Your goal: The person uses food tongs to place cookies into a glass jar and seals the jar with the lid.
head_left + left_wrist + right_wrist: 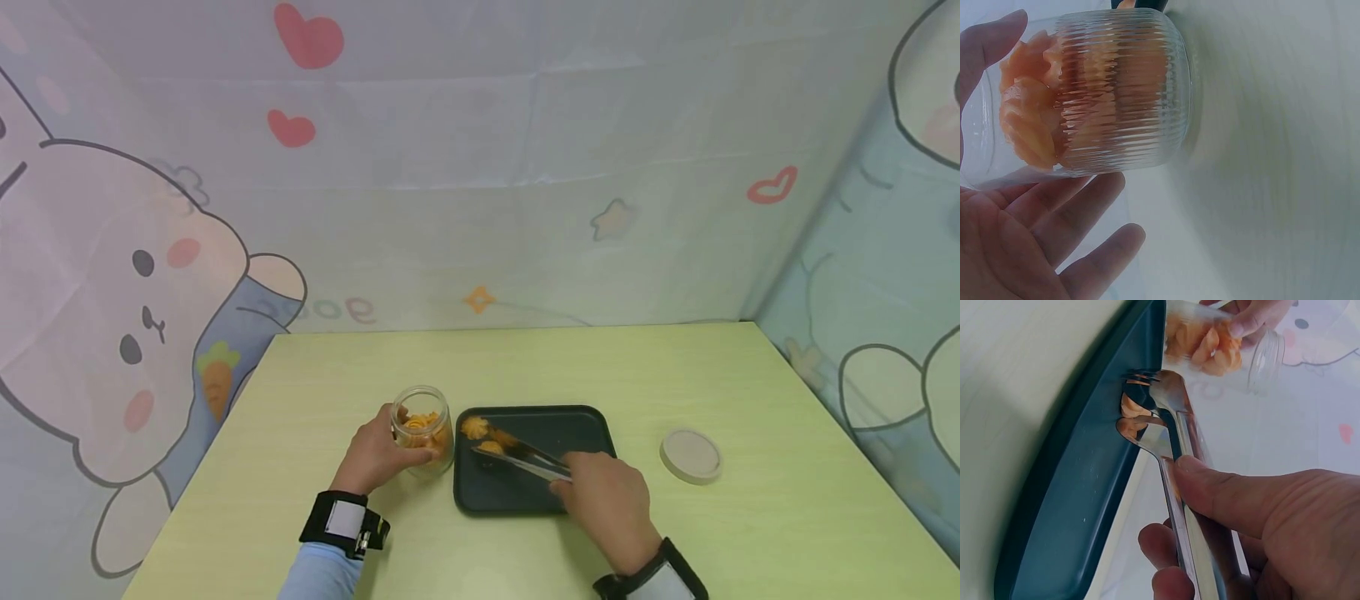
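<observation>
My left hand (381, 454) grips a ribbed clear glass jar (437, 454), thumb on the near side and fingers round the other. Piped orange cookies (1029, 106) fill much of the jar, which stands with its mouth uncovered. In my right hand (611, 504) is a pair of metal tongs (528, 465), held between thumb and fingers, tips low over the left end of a dark tray (555, 504). One cookie (491, 447) sits between the spread tong tips; another cookie (475, 427) lies by the tray's far left corner. The right wrist view shows a cookie (1132, 406) partly hidden behind the tips.
A round pale lid (691, 456) lies on the table to the right of the tray. The jar stands close against the tray's left edge. Behind the pale yellow table (360, 358) hangs a printed cloth (480, 167), with another along the right side.
</observation>
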`<state>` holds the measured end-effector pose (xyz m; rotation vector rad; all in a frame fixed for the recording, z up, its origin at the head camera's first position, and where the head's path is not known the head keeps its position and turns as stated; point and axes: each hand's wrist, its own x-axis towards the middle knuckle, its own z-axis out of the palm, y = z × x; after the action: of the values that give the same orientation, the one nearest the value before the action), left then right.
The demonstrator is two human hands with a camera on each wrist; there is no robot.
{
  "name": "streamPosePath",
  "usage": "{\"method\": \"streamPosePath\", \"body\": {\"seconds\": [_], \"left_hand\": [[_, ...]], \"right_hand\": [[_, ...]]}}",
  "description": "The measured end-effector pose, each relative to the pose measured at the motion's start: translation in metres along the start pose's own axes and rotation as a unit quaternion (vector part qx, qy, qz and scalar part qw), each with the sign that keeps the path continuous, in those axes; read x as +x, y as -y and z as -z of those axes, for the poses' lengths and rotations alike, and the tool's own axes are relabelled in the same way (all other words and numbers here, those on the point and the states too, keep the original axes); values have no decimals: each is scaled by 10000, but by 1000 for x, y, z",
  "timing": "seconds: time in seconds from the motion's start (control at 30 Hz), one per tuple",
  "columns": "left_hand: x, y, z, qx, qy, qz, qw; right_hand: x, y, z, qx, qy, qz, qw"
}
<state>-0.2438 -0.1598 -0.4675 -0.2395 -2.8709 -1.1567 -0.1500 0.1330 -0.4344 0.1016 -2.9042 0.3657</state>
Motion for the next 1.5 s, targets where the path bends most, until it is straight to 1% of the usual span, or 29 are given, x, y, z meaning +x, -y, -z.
{"method": "streamPosePath", "body": {"seconds": [0.53,0.93,1.17,1.5], "left_hand": [[0,0,0,20,4,16,10000],[1,0,-1,25,18,28,10000],[1,1,-1,10,35,49,10000],[2,3,-2,33,32,50,10000]], "right_hand": [[1,-17,6,61,89,-372,9993],[1,-20,11,126,13,-354,9993],[1,-19,11,103,122,-396,9991],[4,-17,6,32,220,-394,9990]]}}
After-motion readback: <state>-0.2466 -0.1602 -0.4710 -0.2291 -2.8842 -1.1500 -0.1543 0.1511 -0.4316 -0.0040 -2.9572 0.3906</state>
